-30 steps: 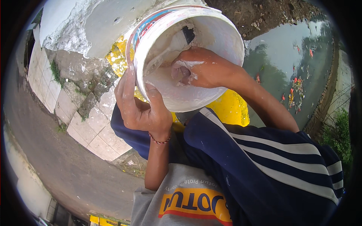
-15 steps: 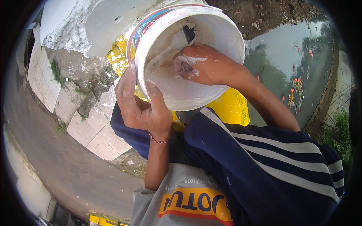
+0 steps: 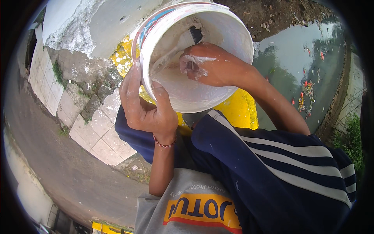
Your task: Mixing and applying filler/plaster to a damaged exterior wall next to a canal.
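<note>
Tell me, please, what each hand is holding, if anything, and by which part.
The left hand holds the white bucket by its rim, at the left. The right hand is curled inside the bucket; whether it holds anything cannot be told.

From the wearer's head, a wide fisheye camera looks down into a nearby bucket (image 3: 185, 91).

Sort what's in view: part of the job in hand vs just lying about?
In the job:
- bucket
- left hand, gripping its rim
- right hand, curled inside it
- brush-like tool in the bucket, apparently for the job

Just about:
- red bits on the water
- paving tiles
- plants
</note>
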`<action>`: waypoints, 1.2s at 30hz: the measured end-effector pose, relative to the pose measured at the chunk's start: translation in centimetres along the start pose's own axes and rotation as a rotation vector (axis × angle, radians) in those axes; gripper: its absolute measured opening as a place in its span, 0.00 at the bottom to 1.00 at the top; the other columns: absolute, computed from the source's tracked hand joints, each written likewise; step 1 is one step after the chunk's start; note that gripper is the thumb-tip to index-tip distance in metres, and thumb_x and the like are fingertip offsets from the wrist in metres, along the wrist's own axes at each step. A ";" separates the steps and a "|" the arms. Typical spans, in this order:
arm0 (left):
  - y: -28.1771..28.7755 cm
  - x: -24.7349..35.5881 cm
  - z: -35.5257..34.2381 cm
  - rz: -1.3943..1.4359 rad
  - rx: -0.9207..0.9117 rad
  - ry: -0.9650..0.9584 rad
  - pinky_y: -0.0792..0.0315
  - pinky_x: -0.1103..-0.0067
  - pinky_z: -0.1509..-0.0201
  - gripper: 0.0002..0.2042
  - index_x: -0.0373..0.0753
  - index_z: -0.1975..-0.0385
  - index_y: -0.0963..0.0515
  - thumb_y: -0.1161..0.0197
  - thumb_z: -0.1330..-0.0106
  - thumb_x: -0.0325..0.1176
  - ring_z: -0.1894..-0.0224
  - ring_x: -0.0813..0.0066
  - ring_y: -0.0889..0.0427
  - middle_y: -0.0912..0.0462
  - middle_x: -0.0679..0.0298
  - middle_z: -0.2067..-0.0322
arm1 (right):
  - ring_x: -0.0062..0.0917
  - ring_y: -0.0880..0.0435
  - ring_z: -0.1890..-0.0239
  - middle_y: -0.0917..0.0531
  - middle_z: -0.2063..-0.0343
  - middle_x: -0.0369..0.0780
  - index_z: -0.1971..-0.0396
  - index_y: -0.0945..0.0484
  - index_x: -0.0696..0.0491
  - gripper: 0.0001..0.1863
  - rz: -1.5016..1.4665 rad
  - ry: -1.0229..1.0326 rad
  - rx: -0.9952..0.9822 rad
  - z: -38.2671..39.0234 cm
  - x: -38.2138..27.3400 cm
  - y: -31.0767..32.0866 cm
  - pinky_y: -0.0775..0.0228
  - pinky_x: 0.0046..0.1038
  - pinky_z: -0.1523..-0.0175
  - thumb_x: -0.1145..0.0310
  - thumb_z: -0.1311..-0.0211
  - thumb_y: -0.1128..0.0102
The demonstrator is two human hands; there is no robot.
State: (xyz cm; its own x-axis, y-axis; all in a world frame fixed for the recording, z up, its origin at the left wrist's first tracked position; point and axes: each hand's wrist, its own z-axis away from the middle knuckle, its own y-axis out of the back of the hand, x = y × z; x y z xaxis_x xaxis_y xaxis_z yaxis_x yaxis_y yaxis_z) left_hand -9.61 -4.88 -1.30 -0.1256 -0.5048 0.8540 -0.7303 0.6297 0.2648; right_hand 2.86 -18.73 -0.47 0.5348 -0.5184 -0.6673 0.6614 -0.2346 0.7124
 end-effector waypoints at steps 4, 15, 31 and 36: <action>-0.7 0.0 0.0 0.076 0.130 0.042 0.27 0.67 0.45 0.21 0.26 0.50 0.22 0.41 0.46 0.20 0.50 0.57 0.20 0.19 0.49 0.53 | 0.45 0.21 0.57 0.18 0.65 0.47 0.65 0.20 0.54 0.11 0.054 0.013 -0.001 0.1 0.0 -0.3 0.29 0.42 0.48 0.64 0.45 0.38; -0.7 0.1 -0.1 0.082 0.130 0.058 0.27 0.67 0.45 0.20 0.26 0.49 0.23 0.40 0.43 0.21 0.50 0.57 0.21 0.20 0.48 0.52 | 0.45 0.21 0.58 0.19 0.67 0.46 0.64 0.22 0.55 0.16 0.078 0.081 -0.134 0.0 -0.2 0.9 0.28 0.42 0.50 0.63 0.52 0.33; -0.8 0.1 0.0 0.080 0.134 0.068 0.27 0.68 0.46 0.20 0.26 0.48 0.24 0.39 0.43 0.22 0.50 0.57 0.21 0.20 0.48 0.52 | 0.43 0.25 0.47 0.20 0.54 0.46 0.56 0.22 0.54 0.16 0.022 0.093 -0.241 0.4 0.1 1.1 0.36 0.39 0.36 0.70 0.47 0.36; -0.8 0.2 0.0 0.067 0.120 0.030 0.27 0.67 0.46 0.20 0.26 0.48 0.23 0.39 0.43 0.22 0.50 0.57 0.21 0.20 0.48 0.52 | 0.41 0.22 0.52 0.18 0.61 0.42 0.63 0.19 0.52 0.11 -0.071 0.171 -0.267 0.4 0.6 1.2 0.32 0.39 0.43 0.72 0.48 0.35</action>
State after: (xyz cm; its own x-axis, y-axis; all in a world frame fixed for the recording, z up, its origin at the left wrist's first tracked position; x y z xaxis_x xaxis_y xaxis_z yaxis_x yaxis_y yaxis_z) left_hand -9.03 -5.49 -1.37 -0.1577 -0.4449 0.8816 -0.7961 0.5854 0.1530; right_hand 3.79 -19.66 0.02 0.5479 -0.3572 -0.7565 0.8029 -0.0294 0.5954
